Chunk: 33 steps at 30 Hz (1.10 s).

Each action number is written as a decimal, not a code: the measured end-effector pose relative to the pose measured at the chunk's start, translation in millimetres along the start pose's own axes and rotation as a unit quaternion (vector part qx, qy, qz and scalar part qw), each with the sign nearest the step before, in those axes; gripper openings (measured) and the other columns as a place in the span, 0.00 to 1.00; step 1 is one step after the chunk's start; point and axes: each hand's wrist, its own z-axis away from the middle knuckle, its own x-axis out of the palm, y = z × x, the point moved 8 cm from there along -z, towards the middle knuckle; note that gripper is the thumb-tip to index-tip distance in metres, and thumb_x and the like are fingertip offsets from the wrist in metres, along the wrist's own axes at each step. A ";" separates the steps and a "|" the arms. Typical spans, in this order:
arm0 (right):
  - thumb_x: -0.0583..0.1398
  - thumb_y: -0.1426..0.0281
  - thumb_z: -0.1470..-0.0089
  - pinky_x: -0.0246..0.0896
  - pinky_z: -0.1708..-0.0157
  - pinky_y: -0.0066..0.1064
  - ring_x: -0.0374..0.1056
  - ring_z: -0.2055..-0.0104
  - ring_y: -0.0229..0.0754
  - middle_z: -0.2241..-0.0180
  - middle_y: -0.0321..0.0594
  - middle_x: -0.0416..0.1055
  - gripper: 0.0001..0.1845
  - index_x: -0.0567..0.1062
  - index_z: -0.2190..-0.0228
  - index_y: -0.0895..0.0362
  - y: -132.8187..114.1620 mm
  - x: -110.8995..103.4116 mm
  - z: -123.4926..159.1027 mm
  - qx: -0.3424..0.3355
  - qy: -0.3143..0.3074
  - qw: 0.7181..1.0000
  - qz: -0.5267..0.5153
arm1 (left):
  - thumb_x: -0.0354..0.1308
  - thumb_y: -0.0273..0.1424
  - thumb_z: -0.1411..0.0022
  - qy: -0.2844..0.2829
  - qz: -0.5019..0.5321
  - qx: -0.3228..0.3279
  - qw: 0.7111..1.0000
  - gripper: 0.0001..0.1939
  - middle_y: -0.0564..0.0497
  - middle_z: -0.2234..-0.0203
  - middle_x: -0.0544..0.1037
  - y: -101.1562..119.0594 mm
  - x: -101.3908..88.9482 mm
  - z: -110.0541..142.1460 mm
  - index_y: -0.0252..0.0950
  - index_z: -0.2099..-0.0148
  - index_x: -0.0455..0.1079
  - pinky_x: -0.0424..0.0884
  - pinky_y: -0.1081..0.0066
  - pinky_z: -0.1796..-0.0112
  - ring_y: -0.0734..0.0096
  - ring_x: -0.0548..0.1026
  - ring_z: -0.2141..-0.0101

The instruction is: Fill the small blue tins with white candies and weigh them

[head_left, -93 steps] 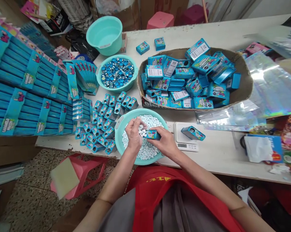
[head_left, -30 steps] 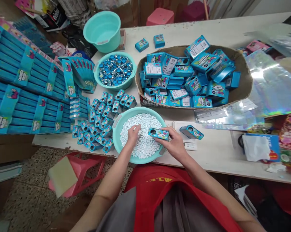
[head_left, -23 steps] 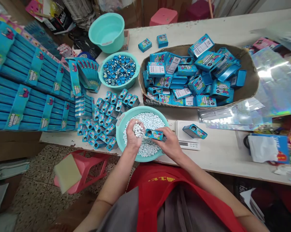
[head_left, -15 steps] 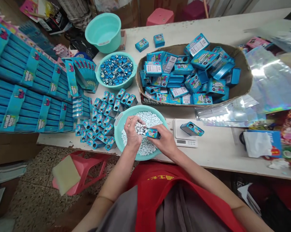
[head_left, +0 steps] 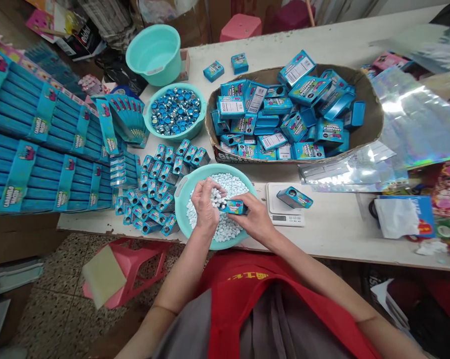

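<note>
One aqua bowl (head_left: 182, 212) is likely there to catch spills: above it, the left hand (head_left: 206, 209) cups white pellets (head_left: 215, 197) beside the blue tin (head_left: 235, 207) the right hand (head_left: 259, 220) grips.

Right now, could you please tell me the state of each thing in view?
Left hand: cupped around white pieces
Right hand: gripping a tin
Held tin: uncapped
Front basin: holding white pieces
Middle basin: filled with loose caps
Cardboard box: open, heaped
Scale: bearing a tin, readout illegible
Scale's tin: uncapped
Grouped tins: uncapped
</note>
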 end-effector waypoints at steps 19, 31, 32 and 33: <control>0.65 0.72 0.57 0.63 0.57 0.39 0.68 0.58 0.47 0.64 0.40 0.71 0.16 0.74 0.62 0.53 23.5 5.2 -5.5 0.042 0.025 0.998 -0.044 | 0.64 0.49 0.51 0.022 -0.015 -0.024 0.999 0.24 0.58 0.84 0.64 -24.9 1.0 -16.1 0.34 0.75 0.61 0.52 0.80 0.86 0.85 0.61 0.85; 0.70 0.62 0.62 0.64 0.59 0.36 0.68 0.61 0.42 0.63 0.36 0.70 0.22 0.75 0.62 0.52 59.5 5.4 7.7 0.138 0.037 0.960 -0.241 | 0.60 0.40 0.42 0.000 0.151 -0.261 0.953 0.18 0.58 0.83 0.64 -29.8 -1.9 -28.6 0.35 0.74 0.59 0.53 0.84 0.87 0.86 0.61 0.86; 0.70 0.63 0.62 0.64 0.58 0.36 0.68 0.60 0.43 0.63 0.36 0.69 0.22 0.75 0.62 0.52 58.8 3.0 7.8 0.133 0.040 0.962 -0.233 | 0.60 0.40 0.41 0.007 0.145 -0.286 0.947 0.18 0.57 0.83 0.64 -35.2 -3.0 -28.3 0.35 0.74 0.59 0.52 0.84 0.87 0.86 0.61 0.86; 0.70 0.64 0.62 0.64 0.57 0.36 0.68 0.59 0.43 0.63 0.36 0.69 0.22 0.75 0.62 0.52 57.8 0.2 7.7 0.129 0.043 0.965 -0.224 | 0.59 0.40 0.41 0.009 0.139 -0.295 0.945 0.18 0.58 0.83 0.64 -38.4 -2.8 -27.7 0.35 0.74 0.58 0.52 0.84 0.87 0.86 0.60 0.86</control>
